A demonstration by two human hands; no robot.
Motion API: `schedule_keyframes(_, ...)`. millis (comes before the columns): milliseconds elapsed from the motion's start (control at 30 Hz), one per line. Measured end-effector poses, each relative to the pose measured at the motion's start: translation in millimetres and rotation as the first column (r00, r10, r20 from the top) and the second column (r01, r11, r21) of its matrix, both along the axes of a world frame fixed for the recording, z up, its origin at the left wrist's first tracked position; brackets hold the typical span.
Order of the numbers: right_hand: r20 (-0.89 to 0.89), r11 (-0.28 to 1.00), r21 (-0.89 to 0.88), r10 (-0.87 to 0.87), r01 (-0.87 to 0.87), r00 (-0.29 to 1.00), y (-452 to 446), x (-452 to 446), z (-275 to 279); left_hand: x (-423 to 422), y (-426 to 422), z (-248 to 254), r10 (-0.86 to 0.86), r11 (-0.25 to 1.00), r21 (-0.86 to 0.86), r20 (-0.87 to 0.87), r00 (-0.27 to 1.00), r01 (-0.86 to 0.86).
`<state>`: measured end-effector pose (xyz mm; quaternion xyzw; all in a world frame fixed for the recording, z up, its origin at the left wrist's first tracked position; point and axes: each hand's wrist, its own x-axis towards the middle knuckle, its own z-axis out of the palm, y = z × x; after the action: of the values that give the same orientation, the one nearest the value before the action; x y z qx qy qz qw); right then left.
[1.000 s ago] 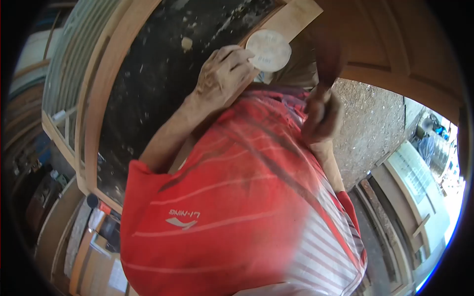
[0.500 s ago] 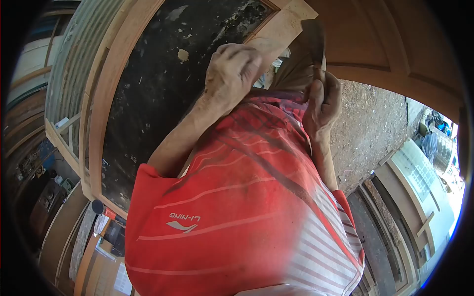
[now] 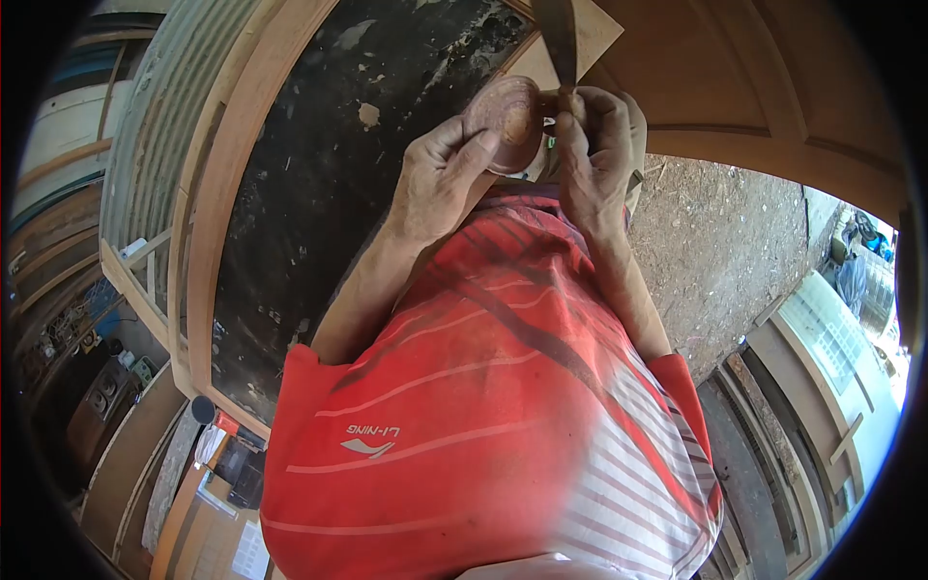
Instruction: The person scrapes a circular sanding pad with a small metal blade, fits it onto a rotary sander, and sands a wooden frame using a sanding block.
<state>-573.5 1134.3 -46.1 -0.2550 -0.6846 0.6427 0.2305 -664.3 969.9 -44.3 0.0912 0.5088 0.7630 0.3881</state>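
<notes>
My left hand is closed on the edge of a round, shallow, reddish-brown lid, its thumb pressed on the face. A tan patch of what looks like paste lies on the lid's surface. Beside it, my right hand grips the handle of a putty knife, whose dark blade points up and away from me. The right fingers are close to the lid's right edge; whether they touch it I cannot tell. Both hands are in front of my red shirt, near a wood-framed black panel.
A brown panelled wooden door stands at the upper right, above a littered floor. Boards are stacked at the lower right. Corrugated sheeting and shelves with clutter are on the left.
My left hand has turned and risen, bringing the round lid into view. The right hand has moved up and left with the putty knife, nearer the left hand.
</notes>
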Motion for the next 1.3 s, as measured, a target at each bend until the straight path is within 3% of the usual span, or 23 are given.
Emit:
schedule_keyframes(33,-0.049,0.993,0.121,0.014,-0.008,0.999,-4,-1,-1,5,3,0,0.007,0.997,0.081,0.089,0.996,-0.014)
schedule_keyframes(67,-0.015,0.991,0.127,0.034,-0.032,0.999,-8,0,1,8,4,-1,0.005,0.987,0.160,0.180,0.984,-0.035)
schedule_keyframes(133,0.057,0.988,0.137,0.064,-0.072,0.996,-15,6,3,7,-4,-7,-0.067,0.994,0.088,0.108,0.992,0.058)
schedule_keyframes(167,0.056,0.995,0.047,0.079,-0.082,0.995,-15,8,1,5,-6,-11,-0.108,0.993,0.053,0.071,0.992,0.105)
schedule_keyframes(267,0.045,0.993,0.003,0.114,-0.114,0.992,-11,9,4,4,-9,-21,-0.085,0.995,-0.068,-0.229,0.970,0.072)
schedule_keyframes(367,0.103,0.988,-0.085,0.135,-0.126,0.986,-13,12,7,9,1,-5,0.060,0.991,0.124,-0.041,0.997,-0.054)
schedule_keyframes(467,0.084,0.992,-0.015,0.123,-0.122,0.989,-16,10,6,4,-8,-25,-0.062,0.967,0.252,0.084,0.995,0.039)
schedule_keyframes(567,0.084,0.999,-0.033,0.012,-0.009,0.996,-18,13,18,8,-6,-20,0.059,0.965,0.240,0.205,0.977,-0.109)
schedule_keyframes(667,0.231,0.959,0.174,0.181,-0.224,0.956,-14,26,28,1,-3,-14,0.119,0.966,0.192,0.266,0.957,-0.174)
schedule_keyframes(700,0.217,0.892,0.328,0.249,-0.311,0.944,-10,27,33,-2,-4,-22,0.106,0.959,0.224,0.277,0.955,-0.172)
schedule_keyframes(800,0.083,0.892,0.407,0.180,-0.198,0.980,-22,38,78,-9,-9,-46,0.099,0.934,0.296,0.322,0.942,-0.199)
schedule_keyframes(833,-0.111,0.867,0.487,0.183,-0.107,0.977,-23,41,68,-10,-8,-46,0.110,0.926,0.305,0.344,0.932,-0.222)
schedule_keyframes(933,0.253,0.692,0.623,0.262,-0.364,0.931,-7,31,40,-10,0,-31,0.158,0.931,0.251,0.379,0.912,-0.265)
schedule_keyframes(967,0.198,0.709,0.667,0.125,-0.227,0.972,-4,31,13,-9,1,-26,0.184,0.934,0.215,0.389,0.903,-0.284)
schedule_keyframes(1067,0.033,0.749,0.658,0.076,-0.079,0.997,-12,33,43,-15,-8,-28,0.132,0.961,0.180,0.366,0.921,-0.210)
schedule_keyframes(1100,0.011,0.761,0.637,0.149,-0.121,0.989,-19,38,59,-9,-16,-32,0.112,0.950,0.224,0.400,0.909,-0.216)
schedule_keyframes(1167,0.209,0.664,0.682,0.225,-0.307,0.952,-9,37,48,-16,-12,-47,0.031,0.908,0.366,0.429,0.903,-0.205)
schedule_keyframes(1200,0.320,0.607,0.681,0.257,-0.410,0.912,-3,40,38,-15,-9,-44,0.024,0.918,0.347,0.435,0.900,-0.192)
schedule_keyframes(1267,0.336,0.710,0.646,0.067,-0.281,0.940,5,36,21,-16,-8,-28,0.043,0.932,0.306,0.439,0.898,-0.195)
schedule_keyframes(1300,0.211,0.719,0.662,0.093,-0.213,0.973,3,34,34,-15,-4,-14,0.100,0.945,0.242,0.425,0.900,-0.219)
